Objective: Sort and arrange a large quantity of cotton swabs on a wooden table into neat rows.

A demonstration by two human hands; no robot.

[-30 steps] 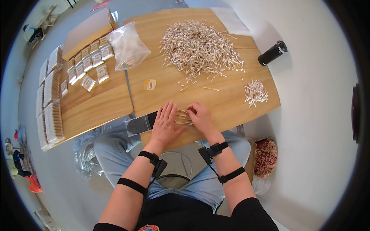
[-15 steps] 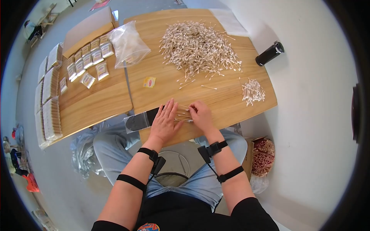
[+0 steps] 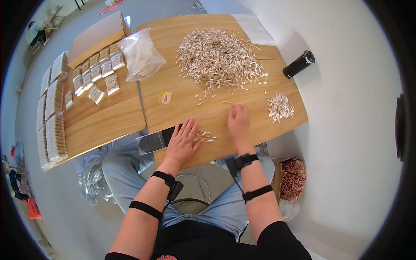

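My left hand (image 3: pixel 184 141) lies flat with its fingers stretched over a small clear bag with a black insert (image 3: pixel 151 142). Several cotton swabs (image 3: pixel 205 135) stick out to the right from beneath its palm and thumb. Over the table to the right is my right hand (image 3: pixel 239 122), slightly blurred. Its fingertips are at a single loose cotton swab (image 3: pixel 228 102), and whether they grip it is unclear. Farther off is a big heap of cotton swabs (image 3: pixel 221 60). A smaller pile of swabs (image 3: pixel 281 107) lies near the table's right edge.
A yellow card (image 3: pixel 164 97) and a clear plastic bag (image 3: pixel 141 54) lie left of the heap. On the left table stand filled swab packets (image 3: pixel 95 71), stacked bundles (image 3: pixel 55 99) and a cardboard box (image 3: pixel 97 37). A black bottle (image 3: pixel 299 65) stands by the wall.
My right hand has left the swabs beside my left hand and moved right and away from me to the loose swab. My left hand stays flat in place.
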